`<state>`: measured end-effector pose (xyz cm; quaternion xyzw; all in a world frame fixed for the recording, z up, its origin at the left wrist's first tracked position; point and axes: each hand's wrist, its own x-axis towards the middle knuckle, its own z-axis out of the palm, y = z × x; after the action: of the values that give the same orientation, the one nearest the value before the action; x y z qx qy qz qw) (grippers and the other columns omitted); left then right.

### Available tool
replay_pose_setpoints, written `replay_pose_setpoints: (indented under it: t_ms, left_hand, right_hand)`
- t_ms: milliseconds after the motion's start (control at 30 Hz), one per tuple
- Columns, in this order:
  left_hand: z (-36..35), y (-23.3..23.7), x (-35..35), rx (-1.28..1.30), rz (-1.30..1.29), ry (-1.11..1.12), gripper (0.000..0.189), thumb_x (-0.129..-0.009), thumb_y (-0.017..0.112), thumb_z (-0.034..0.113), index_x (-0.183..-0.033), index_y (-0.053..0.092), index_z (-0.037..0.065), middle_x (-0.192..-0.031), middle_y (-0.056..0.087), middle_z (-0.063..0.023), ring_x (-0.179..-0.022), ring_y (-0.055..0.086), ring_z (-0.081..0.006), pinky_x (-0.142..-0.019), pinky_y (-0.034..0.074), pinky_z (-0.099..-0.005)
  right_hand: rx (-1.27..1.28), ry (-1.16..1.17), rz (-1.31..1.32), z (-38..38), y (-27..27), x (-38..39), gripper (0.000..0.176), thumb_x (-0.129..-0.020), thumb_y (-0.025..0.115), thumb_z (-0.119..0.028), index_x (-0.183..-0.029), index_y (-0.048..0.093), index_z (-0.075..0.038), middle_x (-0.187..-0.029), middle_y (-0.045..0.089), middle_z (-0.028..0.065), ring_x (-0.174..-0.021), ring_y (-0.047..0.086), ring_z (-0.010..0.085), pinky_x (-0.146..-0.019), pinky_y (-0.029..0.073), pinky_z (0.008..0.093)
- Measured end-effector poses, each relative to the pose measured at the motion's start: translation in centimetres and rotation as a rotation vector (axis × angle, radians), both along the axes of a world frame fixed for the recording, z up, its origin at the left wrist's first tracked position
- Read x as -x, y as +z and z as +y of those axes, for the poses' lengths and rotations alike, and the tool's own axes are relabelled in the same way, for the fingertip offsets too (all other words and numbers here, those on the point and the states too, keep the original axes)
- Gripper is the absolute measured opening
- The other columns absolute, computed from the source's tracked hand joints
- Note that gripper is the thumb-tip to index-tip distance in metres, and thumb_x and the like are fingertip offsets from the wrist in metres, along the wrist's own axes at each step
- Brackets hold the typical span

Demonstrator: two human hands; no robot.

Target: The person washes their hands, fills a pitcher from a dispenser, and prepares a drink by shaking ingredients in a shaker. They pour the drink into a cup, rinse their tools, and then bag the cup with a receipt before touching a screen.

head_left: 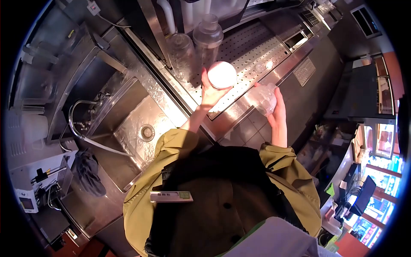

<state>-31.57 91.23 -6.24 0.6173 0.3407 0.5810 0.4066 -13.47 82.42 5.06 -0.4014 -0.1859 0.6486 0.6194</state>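
Note:
Over the perforated steel counter, my left hand (209,95) is wrapped round a white cup (222,75), whose round top is washed out by the light. My right hand (279,115) grips a clear plastic shaker top (264,97) beyond the counter's front edge, fingers along its side. Just behind the cup stand two clear plastic shakers: a capped one (208,36) and a wide ribbed one (180,51). The two hands are apart, with the counter's front edge between them.
A steel sink (124,124) with a round drain lies to the left, a hose faucet (72,118) arching over it. A dark cloth (88,173) hangs by the sink. Small clear items (261,66) sit on the perforated counter (252,40). A monitor (363,195) stands at the far right.

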Motion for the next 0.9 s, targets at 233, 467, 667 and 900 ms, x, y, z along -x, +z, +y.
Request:
replay_pose_setpoints:
  t_ms: [233, 467, 667, 900]
  left_hand:
    - [-0.3, -1.1, 1.3, 0.021, 0.131, 0.098, 0.12, -0.054, 0.08, 0.011, -0.13, -0.013, 0.009, -0.12, 0.039, -0.0199, -0.109, 0.046, -0.027, -0.093, 0.038, -0.0405]
    - [-3.6, 1.4, 5.4, -0.161, 0.05, 0.215, 0.119, -0.054, 0.082, 0.022, -0.131, -0.008, 0.011, -0.119, 0.044, -0.0188, -0.108, 0.048, -0.0301, -0.092, 0.039, -0.0405]
    - [-8.0, 5.4, 12.3, -0.18, 0.158, 0.358, 0.123, -0.052, 0.083, 0.022, -0.131, -0.011, 0.016, -0.124, 0.039, -0.0169, -0.11, 0.045, -0.0302, -0.093, 0.037, -0.0406]
    - [-12.0, 7.3, 21.0, -0.184, 0.202, 0.59, 0.125, -0.054, 0.082, 0.019, -0.129, -0.018, 0.014, -0.122, 0.036, -0.0218, -0.111, 0.044, -0.031, -0.093, 0.036, -0.0444]
  right_hand:
    - [-0.061, 0.006, -0.174, 1.0, 1.9, 0.5, 0.05, -0.09, 0.037, -0.034, -0.116, 0.043, 0.008, -0.119, 0.049, 0.0166, -0.104, 0.052, 0.0237, -0.09, 0.04, 0.0336]
    - [-0.464, 0.124, -0.664, 3.9, 4.8, 6.1, 0.038, -0.085, 0.05, -0.027, -0.108, 0.049, 0.003, -0.118, 0.05, 0.0153, -0.102, 0.05, 0.0194, -0.089, 0.039, 0.0306]
    - [-0.808, 0.427, -0.888, 5.2, 6.8, 16.5, 0.039, -0.074, 0.062, -0.013, -0.108, 0.049, 0.0, -0.121, 0.048, 0.0164, -0.112, 0.045, 0.0237, -0.095, 0.034, 0.0342]
    - [-1.13, 0.732, -1.017, 4.3, 7.1, 27.4, 0.046, -0.069, 0.068, -0.019, -0.107, 0.049, -0.002, -0.12, 0.049, 0.0153, -0.116, 0.042, 0.0284, -0.096, 0.033, 0.0374]
